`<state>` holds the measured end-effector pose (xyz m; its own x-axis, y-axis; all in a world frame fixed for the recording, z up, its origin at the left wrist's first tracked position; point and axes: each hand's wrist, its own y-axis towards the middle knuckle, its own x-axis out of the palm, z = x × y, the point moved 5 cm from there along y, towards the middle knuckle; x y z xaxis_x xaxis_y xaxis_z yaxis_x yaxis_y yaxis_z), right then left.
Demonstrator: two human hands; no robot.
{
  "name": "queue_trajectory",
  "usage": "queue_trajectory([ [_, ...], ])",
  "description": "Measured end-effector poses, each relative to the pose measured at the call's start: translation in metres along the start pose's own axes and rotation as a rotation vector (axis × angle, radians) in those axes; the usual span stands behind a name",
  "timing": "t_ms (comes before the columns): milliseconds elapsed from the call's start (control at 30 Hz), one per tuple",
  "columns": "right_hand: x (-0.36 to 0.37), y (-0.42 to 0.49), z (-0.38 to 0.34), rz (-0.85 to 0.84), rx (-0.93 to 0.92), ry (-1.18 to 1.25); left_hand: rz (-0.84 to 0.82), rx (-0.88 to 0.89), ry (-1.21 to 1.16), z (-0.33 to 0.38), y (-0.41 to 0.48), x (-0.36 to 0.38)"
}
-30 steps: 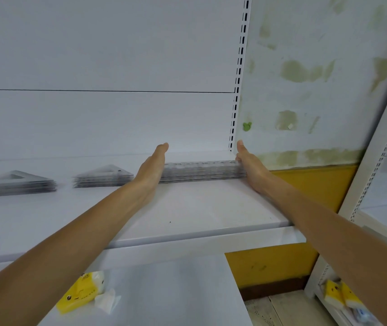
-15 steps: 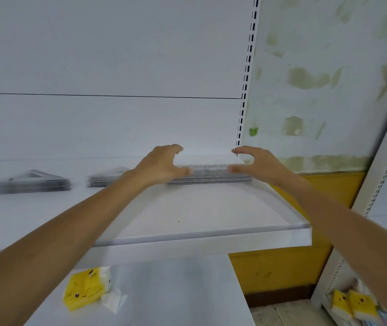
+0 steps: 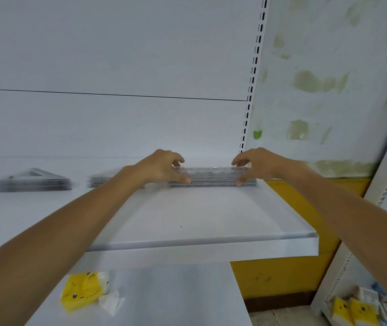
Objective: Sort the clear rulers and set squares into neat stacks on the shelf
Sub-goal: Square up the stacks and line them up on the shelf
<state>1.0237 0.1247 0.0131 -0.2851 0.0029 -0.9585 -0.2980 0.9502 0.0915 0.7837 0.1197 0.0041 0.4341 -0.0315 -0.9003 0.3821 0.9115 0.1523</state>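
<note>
**Fig. Squaring the ruler pile on the shelf (image 3: 187,240), head view.** Well to the left of the ruler stack (image 3: 213,177) lies a first stack of set squares (image 3: 31,181), its edges roughly aligned. Just left of the ruler stack lies a second stack of set squares (image 3: 100,179), partly hidden behind the left forearm. Each shape has its own pile, as the sorting requires.

The left hand (image 3: 162,167) pinches the left end of the ruler stack, with the thumb pressed to the near long edge and the curled fingers reaching over the top to the far edge. The ruler stack lies towards the back of the shelf, its long side parallel to the back panel. The right hand (image 3: 256,164) mirrors this hold at the right end.

Squeezing front against back at both ends would bring the long edges flush. The step in hand is therefore judged to be tidying the pile rather than carrying it. Whether the pile is lifted off the shelf cannot be told.

Just behind the right end of the ruler stack rises the slotted upright (image 3: 251,90), which closes this bay. The pile is probably kept near it to leave the shelf front free.
</note>
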Motion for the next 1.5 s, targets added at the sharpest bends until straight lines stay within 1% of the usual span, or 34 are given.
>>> queue_trajectory([
  [67, -0.001, 0.003, -0.007, -0.017, 0.011, -0.041, 0.028, -0.004, -0.035, -0.006, -0.009, -0.009],
  [133, -0.001, 0.007, -0.025, 0.005, -0.009, -0.034, 0.077, -0.024, -0.059, -0.019, -0.020, -0.025],
  [233, 0.002, 0.017, -0.070, 0.061, -0.109, -0.003, 0.132, -0.094, -0.024, -0.052, -0.040, -0.051],
  [333, 0.014, 0.029, -0.124, 0.106, -0.212, -0.016, 0.103, -0.176, 0.055, -0.090, -0.062, -0.063],
  [433, 0.034, 0.040, -0.171, 0.081, -0.258, -0.018, 0.050, -0.242, 0.158, -0.120, -0.080, -0.067],
  [467, 0.043, 0.043, -0.184, 0.055, -0.267, -0.048, 0.030, -0.257, 0.195, -0.127, -0.084, -0.067],
  [533, 0.061, 0.048, -0.204, 0.016, -0.290, -0.184, 0.008, -0.260, 0.242, -0.137, -0.089, -0.064],
  [600, 0.074, 0.052, -0.216, 0.004, -0.297, -0.295, 0.030, -0.232, 0.245, -0.141, -0.090, -0.062],
  [767, 0.081, 0.057, -0.218, -0.023, -0.218, -0.223, 0.094, -0.136, 0.299, -0.141, -0.086, -0.063],
  [900, 0.081, 0.052, -0.219, 0.011, -0.202, -0.182, 0.108, -0.078, 0.325, -0.138, -0.083, -0.059],
  [1000, 0.080, 0.050, -0.219, 0.023, -0.179, -0.149, 0.112, -0.071, 0.305, -0.137, -0.082, -0.060],
  [1167, 0.058, 0.044, -0.204, -0.041, -0.132, -0.014, 0.099, -0.081, 0.275, -0.145, -0.086, -0.066],
  [1200, 0.050, 0.042, -0.196, -0.051, -0.112, -0.032, 0.104, -0.089, 0.258, -0.149, -0.089, -0.068],
  [1267, 0.036, 0.040, -0.175, -0.080, -0.026, -0.146, 0.126, -0.114, 0.206, -0.159, -0.095, -0.073],
  [1333, 0.032, 0.037, -0.153, -0.146, 0.077, -0.258, 0.160, -0.138, 0.154, -0.168, -0.099, -0.077],
  [1367, 0.033, 0.035, -0.144, -0.181, 0.117, -0.277, 0.183, -0.140, 0.150, -0.170, -0.100, -0.079],
  [1433, 0.037, 0.034, -0.133, -0.209, 0.148, -0.242, 0.222, -0.132, 0.174, -0.169, -0.100, -0.078],
  [1500, 0.038, 0.035, -0.128, -0.188, 0.125, -0.195, 0.236, -0.119, 0.190, -0.166, -0.100, -0.076],
])
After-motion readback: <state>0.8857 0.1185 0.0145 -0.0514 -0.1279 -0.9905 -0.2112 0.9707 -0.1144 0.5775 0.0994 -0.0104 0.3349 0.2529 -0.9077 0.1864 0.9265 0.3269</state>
